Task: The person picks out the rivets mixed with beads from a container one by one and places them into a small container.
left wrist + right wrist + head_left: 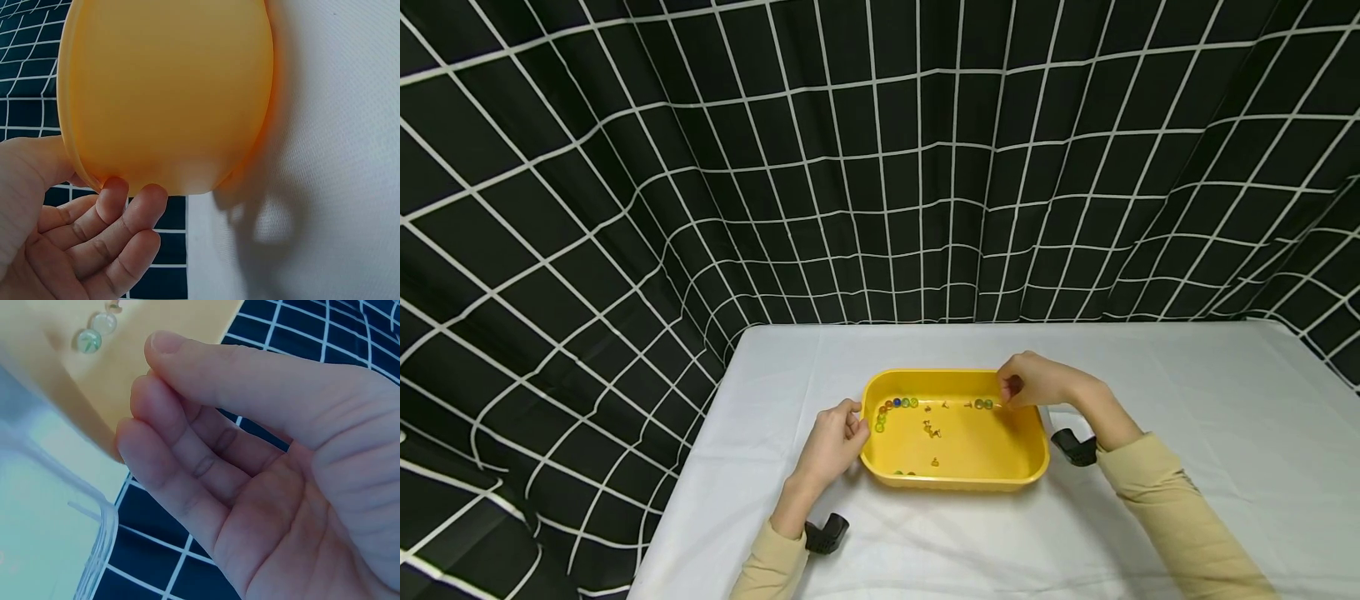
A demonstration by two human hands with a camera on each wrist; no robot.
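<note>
A yellow plastic tub (985,450) holds glass marbles and several small gold pins. My left hand (833,442) grips its left rim, with the thumb over the edge and the fingers against the outer wall (169,94). My right hand (1033,381) reaches over the far right corner, its fingertips low inside the tub. In the right wrist view, thumb and fingers (159,403) are bent close together; whether anything is between them is hidden. Two greenish marbles (983,404) lie just left of those fingertips. Gold pins (931,429) are scattered around the middle of the tub floor.
More marbles (897,402) line the tub's far left corner, and a couple peek over the near rim. A clear plastic container (94,550) stands beside the tub's right end, mostly hidden in the head view. White cloth (1187,400) covers the table; a black gridded curtain (925,167) hangs behind.
</note>
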